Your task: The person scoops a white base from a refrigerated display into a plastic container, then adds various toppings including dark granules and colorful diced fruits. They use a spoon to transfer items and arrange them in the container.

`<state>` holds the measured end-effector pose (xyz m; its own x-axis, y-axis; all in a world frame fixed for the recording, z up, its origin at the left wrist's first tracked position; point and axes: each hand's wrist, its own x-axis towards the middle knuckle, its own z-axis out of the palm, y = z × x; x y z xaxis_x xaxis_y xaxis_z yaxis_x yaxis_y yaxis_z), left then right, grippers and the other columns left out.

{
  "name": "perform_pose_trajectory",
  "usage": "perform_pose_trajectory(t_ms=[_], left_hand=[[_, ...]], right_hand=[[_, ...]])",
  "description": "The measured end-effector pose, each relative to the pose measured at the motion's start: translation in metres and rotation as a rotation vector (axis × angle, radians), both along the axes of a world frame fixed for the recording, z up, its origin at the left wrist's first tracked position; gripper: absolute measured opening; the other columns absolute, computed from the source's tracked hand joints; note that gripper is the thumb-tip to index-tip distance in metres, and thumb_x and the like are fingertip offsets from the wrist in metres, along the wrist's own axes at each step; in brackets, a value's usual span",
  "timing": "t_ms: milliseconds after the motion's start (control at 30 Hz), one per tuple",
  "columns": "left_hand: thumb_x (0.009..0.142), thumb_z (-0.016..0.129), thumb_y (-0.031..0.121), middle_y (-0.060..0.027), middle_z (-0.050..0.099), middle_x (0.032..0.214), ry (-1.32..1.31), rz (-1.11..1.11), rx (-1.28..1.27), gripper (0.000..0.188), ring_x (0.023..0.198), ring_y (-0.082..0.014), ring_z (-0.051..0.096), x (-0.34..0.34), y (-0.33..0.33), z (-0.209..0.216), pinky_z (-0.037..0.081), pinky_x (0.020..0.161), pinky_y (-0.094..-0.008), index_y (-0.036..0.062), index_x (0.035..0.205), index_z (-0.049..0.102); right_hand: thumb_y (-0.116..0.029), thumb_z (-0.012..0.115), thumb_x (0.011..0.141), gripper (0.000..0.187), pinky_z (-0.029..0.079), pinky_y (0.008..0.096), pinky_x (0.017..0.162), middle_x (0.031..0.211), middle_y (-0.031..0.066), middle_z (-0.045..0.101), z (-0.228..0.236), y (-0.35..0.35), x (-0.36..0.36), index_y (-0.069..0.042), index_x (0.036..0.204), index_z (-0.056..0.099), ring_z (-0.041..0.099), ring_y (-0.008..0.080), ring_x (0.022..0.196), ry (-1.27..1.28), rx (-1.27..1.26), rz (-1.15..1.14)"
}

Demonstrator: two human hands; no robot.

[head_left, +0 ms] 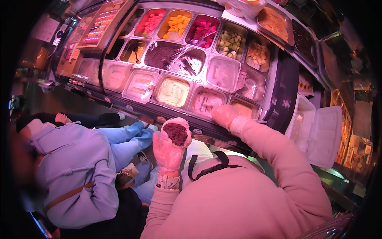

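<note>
Palm up, the gloved left hand (168, 153) cupped and held a soft, pale round piece (181, 121) topped with dark purple filling (175, 134), just in front of the counter's near edge. Over at the near row, the gloved right hand (225, 115) reached the near right corner of a metal tub of pinkish-white cream (205, 101), fingers bent, though whether they gripped anything could not be told. Pale yellow cream (173, 92) filled the tub to its left.
</note>
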<state>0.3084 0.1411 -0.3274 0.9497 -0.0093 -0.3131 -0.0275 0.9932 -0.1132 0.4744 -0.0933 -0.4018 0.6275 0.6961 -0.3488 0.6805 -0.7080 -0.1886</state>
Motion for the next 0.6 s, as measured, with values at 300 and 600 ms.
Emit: perform_pose_trajectory(t_ms=[300, 600], left_hand=[[0.105, 0.059, 0.047, -0.0202, 0.049, 0.156, 0.032, 0.0, 0.085, 0.067, 0.145, -0.0406, 0.046, -0.002, -0.007, 0.009, 0.037, 0.12, -0.0628, 0.0037, 0.154, 0.043], [0.107, 0.052, 0.05, -0.0222, 0.049, 0.155, 0.026, -0.004, 0.1, 0.067, 0.145, -0.0424, 0.047, -0.005, -0.006, 0.0, 0.04, 0.117, -0.0639, 0.0029, 0.154, 0.043]], right_hand=[[-0.022, 0.055, 0.101, 0.032, 0.062, 0.0487, 0.076, 0.097, 0.0218, 0.077, 0.032, 0.008, -0.004, -0.004, 0.096, 0.08, 0.077, 0.0373, 0.089, 0.054, -0.057, -0.177], [-0.017, 0.054, 0.099, 0.03, 0.061, 0.0501, 0.081, 0.097, 0.025, 0.076, 0.026, 0.016, -0.013, -0.001, 0.097, 0.08, 0.076, 0.0419, 0.092, 0.265, -0.104, -0.236]])
